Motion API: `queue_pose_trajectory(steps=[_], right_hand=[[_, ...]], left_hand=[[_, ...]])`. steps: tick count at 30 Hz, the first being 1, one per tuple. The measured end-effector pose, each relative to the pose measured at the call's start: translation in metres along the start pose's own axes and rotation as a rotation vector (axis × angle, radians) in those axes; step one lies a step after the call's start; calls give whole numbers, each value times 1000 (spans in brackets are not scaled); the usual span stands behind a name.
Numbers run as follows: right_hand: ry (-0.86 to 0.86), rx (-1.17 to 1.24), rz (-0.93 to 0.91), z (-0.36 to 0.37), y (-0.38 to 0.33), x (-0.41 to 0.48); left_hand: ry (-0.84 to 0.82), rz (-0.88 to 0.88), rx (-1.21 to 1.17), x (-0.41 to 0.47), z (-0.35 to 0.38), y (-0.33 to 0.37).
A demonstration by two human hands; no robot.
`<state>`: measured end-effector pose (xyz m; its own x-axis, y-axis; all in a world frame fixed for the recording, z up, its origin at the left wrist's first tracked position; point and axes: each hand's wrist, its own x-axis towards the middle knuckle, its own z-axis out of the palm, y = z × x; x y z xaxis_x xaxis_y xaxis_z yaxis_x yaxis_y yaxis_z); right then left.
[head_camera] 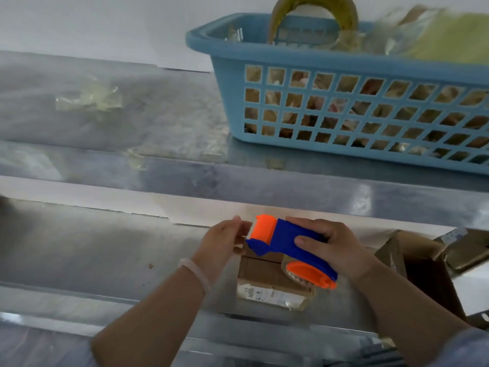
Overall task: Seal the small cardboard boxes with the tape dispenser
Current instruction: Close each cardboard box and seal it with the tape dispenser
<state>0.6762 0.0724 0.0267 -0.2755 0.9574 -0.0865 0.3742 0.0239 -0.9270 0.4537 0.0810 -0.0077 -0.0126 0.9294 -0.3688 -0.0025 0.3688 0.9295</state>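
So the left hand [225,239] has its fingertips pinched together right at the toothed edge of the tape dispenser [288,247]. It looks like they're on the tape end, though the clear tape itself can't really be made out. The dispenser's long axis runs from those fingertips across to the right hand [333,247], which is wrapped around the blue body. The small cardboard box [272,284] sits just below both hands, under the dispenser, so the pull probably goes down onto it.

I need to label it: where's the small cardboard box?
Head view, lower centre: the box sits on the metal table, beneath the tape dispenser in the right hand.
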Motion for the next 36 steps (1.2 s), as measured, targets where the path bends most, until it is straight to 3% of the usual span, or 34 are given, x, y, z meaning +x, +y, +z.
queue_pose_trajectory(steps=[1, 3, 11, 24, 36], right_hand=[[0, -5, -5, 0, 1, 1], [-6, -13, -17, 0, 2, 1], [-26, -50, -46, -2, 3, 2], [-115, -224, 24, -19, -4, 2], [-102, -264, 45, -39, -3, -10]], left_hand=[[-69, -135, -169, -1, -2, 7], [-197, -281, -257, -4, -5, 13], [-214, -418, -437, -4, -2, 5], [-26, -303, -271, -2, 12, -11], [-14, -318, -382, -4, 17, -7]])
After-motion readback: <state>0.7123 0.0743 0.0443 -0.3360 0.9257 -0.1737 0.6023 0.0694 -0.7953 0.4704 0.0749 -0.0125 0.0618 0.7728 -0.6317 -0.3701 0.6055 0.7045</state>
